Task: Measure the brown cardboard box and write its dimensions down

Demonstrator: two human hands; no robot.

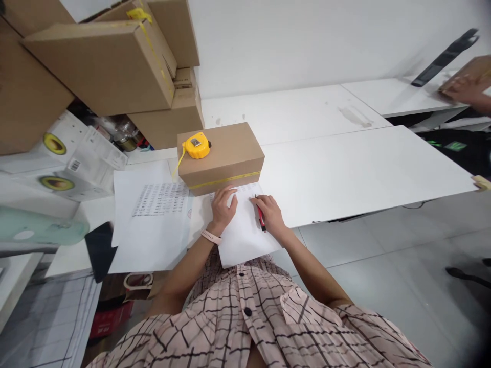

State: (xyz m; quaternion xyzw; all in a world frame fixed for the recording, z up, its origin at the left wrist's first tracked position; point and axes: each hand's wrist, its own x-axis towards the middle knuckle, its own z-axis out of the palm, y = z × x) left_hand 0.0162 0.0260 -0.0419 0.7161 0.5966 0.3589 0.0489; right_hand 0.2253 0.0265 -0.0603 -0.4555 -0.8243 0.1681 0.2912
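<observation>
My left hand [223,208], with a pink band on its wrist, rests on a white sheet of paper [241,235]. Its fingers are bent and apart, close to the near bottom edge of a cardboard box [226,151]. My right hand [271,214] lies over the right side of that sheet, closed around a slim red-and-black tool [261,216]; whether it is a pen or a cutter I cannot tell. A yellow tape measure [197,145] sits on top of the box. Its yellow tape [226,180] appears to run along the box's front side.
Printed sheets [153,220] lie to the left, beside a dark flat object [100,250] and a green bottle [42,226]. Large cardboard boxes [111,66] are stacked at back left. A co-worker's hand [470,87] touches a brown box at far right. The white table [345,168] extends rightward.
</observation>
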